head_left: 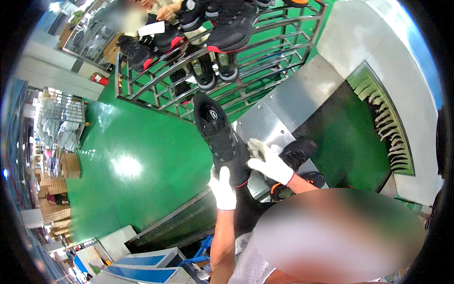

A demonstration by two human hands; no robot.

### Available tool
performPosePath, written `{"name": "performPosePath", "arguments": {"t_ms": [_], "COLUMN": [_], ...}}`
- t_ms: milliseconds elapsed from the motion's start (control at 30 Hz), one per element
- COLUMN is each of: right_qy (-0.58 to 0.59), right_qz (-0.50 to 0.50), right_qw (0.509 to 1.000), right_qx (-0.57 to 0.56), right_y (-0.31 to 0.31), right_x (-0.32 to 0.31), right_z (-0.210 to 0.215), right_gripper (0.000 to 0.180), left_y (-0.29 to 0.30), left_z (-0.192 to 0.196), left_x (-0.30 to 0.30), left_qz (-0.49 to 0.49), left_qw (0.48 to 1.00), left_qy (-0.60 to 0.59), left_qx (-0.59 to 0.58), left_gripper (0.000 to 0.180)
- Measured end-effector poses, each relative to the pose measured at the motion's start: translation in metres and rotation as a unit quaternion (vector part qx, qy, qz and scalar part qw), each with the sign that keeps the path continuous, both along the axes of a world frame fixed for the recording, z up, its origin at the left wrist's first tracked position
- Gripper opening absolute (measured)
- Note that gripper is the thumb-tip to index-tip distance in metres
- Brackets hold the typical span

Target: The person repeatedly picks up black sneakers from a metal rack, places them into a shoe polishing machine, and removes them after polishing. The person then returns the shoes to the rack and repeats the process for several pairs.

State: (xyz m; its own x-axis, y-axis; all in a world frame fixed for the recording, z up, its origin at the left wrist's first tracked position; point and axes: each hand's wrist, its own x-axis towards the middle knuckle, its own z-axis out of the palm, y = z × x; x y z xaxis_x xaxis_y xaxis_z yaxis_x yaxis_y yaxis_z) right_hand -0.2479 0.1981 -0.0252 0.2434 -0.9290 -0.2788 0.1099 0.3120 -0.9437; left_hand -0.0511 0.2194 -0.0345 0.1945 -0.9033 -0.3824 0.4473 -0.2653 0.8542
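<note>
A black lace-up sneaker is held up in front of me, its heel and collar pointing away and its toe toward me. My left hand, in a white glove, grips it at the toe end, thumb on top. Beside the shoe's right edge is my right hand, also gloved, with fingers apart and the tips close to the upper; whether they touch it I cannot tell. Just beyond that hand, another black sneaker rests by the metal surface. A black shoe with orange trim lies nearer, partly hidden by my right forearm.
Ahead stands a metal rack loaded with several black shoes, some red-trimmed. A machine with a fringed opening is at right, next to a metal plate. Someone's hand shows behind the rack. Green floor spreads left.
</note>
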Motion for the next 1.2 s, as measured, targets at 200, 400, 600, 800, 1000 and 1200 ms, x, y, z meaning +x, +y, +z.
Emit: {"name": "performPosePath", "arguments": {"t_ms": [200,400,600,800,1000,1200], "right_qy": [0.167,-0.282,-0.363,-0.418,-0.374,-0.356], "right_qz": [-0.001,-0.106,-0.174,-0.185,-0.214,-0.260], "right_qw": [0.986,0.943,0.901,0.876,0.898,0.897], "right_qx": [-0.027,0.139,0.162,0.153,0.090,0.045], "right_y": [0.034,0.078,0.100,0.082,0.060,0.018], "right_x": [-0.001,-0.012,-0.012,-0.021,-0.050,-0.079], "right_z": [-0.021,-0.036,-0.023,-0.011,-0.003,0.009], "right_gripper": [0.102,0.089,0.071,0.066,0.063,0.065], "left_y": [0.033,0.069,0.070,0.047,0.059,0.122], "left_z": [-0.006,0.002,0.017,0.019,0.008,-0.044], "left_x": [-0.038,-0.058,-0.066,-0.057,-0.012,0.054], "left_qz": [-0.019,-0.067,-0.132,-0.217,-0.187,-0.152], "left_qw": [0.992,0.993,0.977,0.946,0.898,0.757], "left_qy": [-0.123,-0.098,-0.166,-0.225,-0.395,-0.634], "left_qx": [-0.007,-0.002,-0.007,-0.084,-0.036,-0.033], "left_gripper": [0.047,0.051,0.055,0.065,0.059,0.053]}}
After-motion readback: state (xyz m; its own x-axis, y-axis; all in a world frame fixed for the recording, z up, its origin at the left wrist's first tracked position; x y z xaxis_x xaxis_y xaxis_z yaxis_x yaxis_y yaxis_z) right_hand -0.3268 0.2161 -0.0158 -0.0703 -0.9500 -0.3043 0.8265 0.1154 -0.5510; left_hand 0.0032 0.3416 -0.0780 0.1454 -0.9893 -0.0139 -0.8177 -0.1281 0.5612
